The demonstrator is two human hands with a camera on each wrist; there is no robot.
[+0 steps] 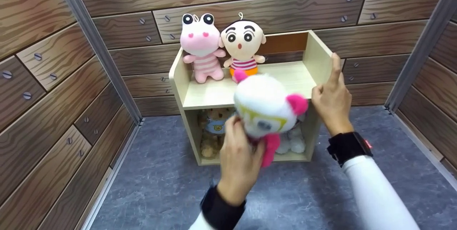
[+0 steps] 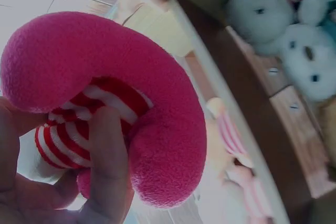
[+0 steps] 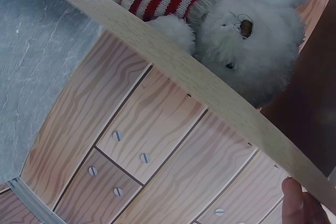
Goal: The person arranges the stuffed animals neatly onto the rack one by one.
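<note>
My left hand [image 1: 239, 151] grips a white plush toy [image 1: 266, 106] with pink ears, held up in front of a small pale wooden shelf unit [image 1: 210, 94]. In the left wrist view my fingers [image 2: 107, 166] curl round the white plush toy's [image 2: 157, 119] pink, red-striped body. My right hand [image 1: 330, 94] holds the front edge of the shelf's right side panel, index finger straight up along it. In the right wrist view a fingertip [image 3: 296, 205] touches that panel edge [image 3: 184, 77].
A pink frog plush [image 1: 201, 44] and a cartoon boy doll [image 1: 243, 44] sit on the top shelf. A brown bear [image 1: 214, 130] and white bears [image 1: 292, 140] fill the lower compartment. Grey floor [image 1: 160, 187] lies in front, with wood-pattern walls on three sides.
</note>
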